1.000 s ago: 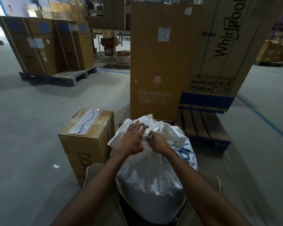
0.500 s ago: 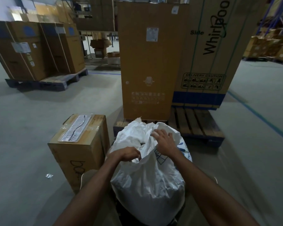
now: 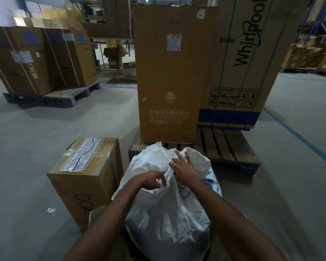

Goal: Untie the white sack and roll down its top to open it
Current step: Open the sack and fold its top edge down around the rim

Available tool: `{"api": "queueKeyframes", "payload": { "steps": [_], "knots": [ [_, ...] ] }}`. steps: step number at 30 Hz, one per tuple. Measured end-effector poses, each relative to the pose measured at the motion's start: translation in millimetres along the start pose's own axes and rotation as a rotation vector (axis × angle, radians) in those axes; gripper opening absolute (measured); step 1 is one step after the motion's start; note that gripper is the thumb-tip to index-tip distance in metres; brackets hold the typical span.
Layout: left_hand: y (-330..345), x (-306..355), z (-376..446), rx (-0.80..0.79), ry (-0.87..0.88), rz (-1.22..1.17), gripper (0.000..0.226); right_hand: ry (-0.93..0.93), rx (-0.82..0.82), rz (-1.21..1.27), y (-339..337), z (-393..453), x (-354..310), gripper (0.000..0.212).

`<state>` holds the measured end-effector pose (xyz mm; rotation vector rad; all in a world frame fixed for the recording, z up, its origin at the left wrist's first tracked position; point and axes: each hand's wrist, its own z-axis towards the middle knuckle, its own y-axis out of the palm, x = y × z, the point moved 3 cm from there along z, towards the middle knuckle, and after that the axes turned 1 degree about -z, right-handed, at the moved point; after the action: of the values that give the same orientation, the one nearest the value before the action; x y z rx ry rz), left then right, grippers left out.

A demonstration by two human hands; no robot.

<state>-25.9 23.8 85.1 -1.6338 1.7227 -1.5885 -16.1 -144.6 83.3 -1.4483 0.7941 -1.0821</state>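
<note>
So the white sack (image 3: 167,213) stands upright on the warehouse floor right in front of the person, between their forearms, with its top all bunched and crumpled. The left hand (image 3: 151,180) has its fingers curled into a fold of the fabric near the sack's neck, pinching it. The right hand (image 3: 184,169) lies on the crumpled top just past that, fingers spread fairly straight and pressing on the material rather than grabbing it. Can't make out any tie or string from here, the folds hide it.

Just left of the sack there's a small cardboard box (image 3: 88,178) with a clear-taped wavy white strip on its lid. Behind the sack sits a wooden pallet (image 3: 226,146) carrying a tall plain carton (image 3: 169,76) and a Whirlpool carton (image 3: 241,59) beside it.
</note>
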Motion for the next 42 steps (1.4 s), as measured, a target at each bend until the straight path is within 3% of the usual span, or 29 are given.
{"api": "queueKeyframes", "payload": {
  "steps": [5, 8, 12, 15, 17, 18, 19, 20, 22, 24, 26, 29, 32, 35, 39, 42],
  "knots": [
    [-14.1, -4.0, 4.9, 0.447, -0.060, -0.035, 0.016, 0.072, -0.066, 0.171, 4.9, -4.9, -2.3, 0.036],
    [-13.7, -7.3, 8.9, 0.533, -0.063, -0.005, 0.014, 0.181, -0.123, 0.326, 8.2, -17.0, -5.2, 0.045],
    [-9.1, -21.0, 24.7, 0.356, -0.121, -0.302, 0.021, 0.204, -0.251, 0.479, 13.8, -37.4, -14.9, 0.075],
    [7.5, -24.2, 30.1, 0.121, -0.129, -0.555, 0.035, 0.257, -0.547, 0.838, 23.0, -49.8, -23.7, 0.095],
    [24.7, -15.9, 27.8, -0.201, -0.123, -0.439, 0.048, 0.271, -0.681, 1.037, 32.7, -51.4, -22.2, 0.079],
    [33.3, -14.0, 26.6, -0.349, -0.151, -0.310, 0.050, 0.295, -0.664, 1.093, 39.2, -48.6, -16.5, 0.061],
    [40.9, -16.1, 29.1, -0.422, -0.190, -0.207, 0.052, 0.347, -0.605, 1.132, 45.0, -44.7, -9.4, 0.046],
    [45.7, -17.6, 35.4, -0.391, -0.210, -0.153, 0.049, 0.407, -0.527, 1.148, 51.1, -39.3, -2.6, 0.035],
    [43.0, -18.1, 54.9, -0.021, -0.171, -0.104, 0.030, 0.465, -0.312, 0.979, 60.5, -24.4, 9.8, 0.019],
    [35.6, -17.1, 72.7, 0.386, -0.137, -0.015, 0.028, 0.454, -0.126, 0.632, 67.5, -7.5, 16.8, 0.013],
    [30.7, -14.0, 89.5, 0.564, -0.113, 0.085, 0.028, 0.429, -0.022, 0.376, 74.0, 12.3, 18.8, 0.018],
    [29.6, -23.4, 117.3, 0.503, -0.186, 0.273, 0.033, 0.364, -0.004, 0.195, 83.1, 47.2, 23.0, 0.023],
    [31.7, -40.0, 139.2, 0.348, -0.254, 0.487, 0.052, 0.332, -0.209, 0.208, 100.1, 76.4, 29.5, 0.037],
    [36.8, -55.1, 156.1, 0.243, -0.298, 0.535, 0.068, 0.312, -0.415, 0.088, 117.2, 91.8, 39.1, 0.047],
    [24.5, -71.1, 156.8, 0.223, -0.393, 0.511, 0.080, 0.393, -0.472, 0.090, 126.5, 86.3, 61.1, 0.058],
    [6.9, -83.3, 145.4, 0.312, -0.401, 0.481, 0.081, 0.452, -0.495, 0.142, 128.2, 60.3, 83.6, 0.067]
  ]
}}
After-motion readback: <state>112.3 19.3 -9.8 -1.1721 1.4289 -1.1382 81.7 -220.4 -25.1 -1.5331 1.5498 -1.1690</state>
